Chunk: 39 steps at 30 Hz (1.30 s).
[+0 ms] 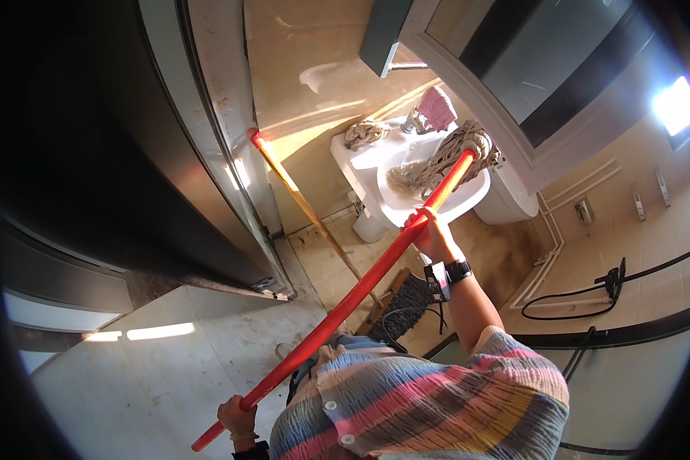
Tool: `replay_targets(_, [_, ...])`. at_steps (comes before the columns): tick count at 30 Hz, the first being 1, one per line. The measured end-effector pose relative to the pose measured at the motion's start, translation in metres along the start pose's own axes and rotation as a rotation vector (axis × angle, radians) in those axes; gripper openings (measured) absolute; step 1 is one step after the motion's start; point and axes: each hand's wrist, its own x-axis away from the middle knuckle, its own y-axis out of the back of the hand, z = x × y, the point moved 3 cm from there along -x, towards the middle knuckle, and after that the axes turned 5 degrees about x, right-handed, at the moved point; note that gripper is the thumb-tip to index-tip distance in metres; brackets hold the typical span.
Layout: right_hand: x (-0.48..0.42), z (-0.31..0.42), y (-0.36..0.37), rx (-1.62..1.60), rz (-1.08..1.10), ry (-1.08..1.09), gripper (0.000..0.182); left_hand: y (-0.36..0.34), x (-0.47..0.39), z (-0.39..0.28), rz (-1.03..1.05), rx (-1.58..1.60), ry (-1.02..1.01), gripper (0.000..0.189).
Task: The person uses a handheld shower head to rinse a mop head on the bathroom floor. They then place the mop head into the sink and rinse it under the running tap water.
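A string mop's red handle (345, 307) runs diagonally across the view. My left hand (237, 415) is closed around it near the lower end. Further up, my right hand (432, 234) grips the same handle just short of the washbasin. The mop head (457, 152), of grey-brown strands, rests on the right side of the white washbasin (342, 155), some strands hanging into the bowl. Murky water (405, 178) shows in the bowl. At the back of the basin, a pink cloth (437, 109) covers part of the tap, and a bunch of greyish strands (366, 134) lies on the left ledge.
A broom's wooden handle (316, 221) leans beside the door frame; its dark bristle head (402, 310) is on the floor near my body. To the left stands a dark door (167, 190). A white-framed window (529, 138) juts in above. Right of the basin is a white toilet cistern (509, 192).
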Motion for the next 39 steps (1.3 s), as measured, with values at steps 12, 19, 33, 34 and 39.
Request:
replay_targets(12, [-0.028, -0.061, 0.058, -0.088, -0.053, -0.222, 0.016, 0.032, 0.012, -0.001, 0.023, -0.123, -0.006, 0.024])
replay_targets(19, [-0.009, -0.052, 0.028, -0.073, -0.023, -0.135, 0.016, 0.036, 0.027, 0.002, -0.009, -0.132, 0.024, 0.028])
replay_targets(33, [-0.054, -0.117, 0.058, -0.162, 0.016, -0.336, 0.012, 0.086, 0.019, 0.000, 0.008, -0.315, 0.007, 0.031])
replay_targets(34, [-0.057, -0.125, 0.043, -0.152, 0.060, -0.362, 0.012, 0.121, 0.023, -0.021, 0.050, -0.233, 0.004, 0.015])
replay_targets(39, [-0.034, -0.120, 0.022, -0.248, 0.112, -0.262, 0.014, 0.155, 0.002, -0.048, -0.108, -0.399, -0.005, 0.025])
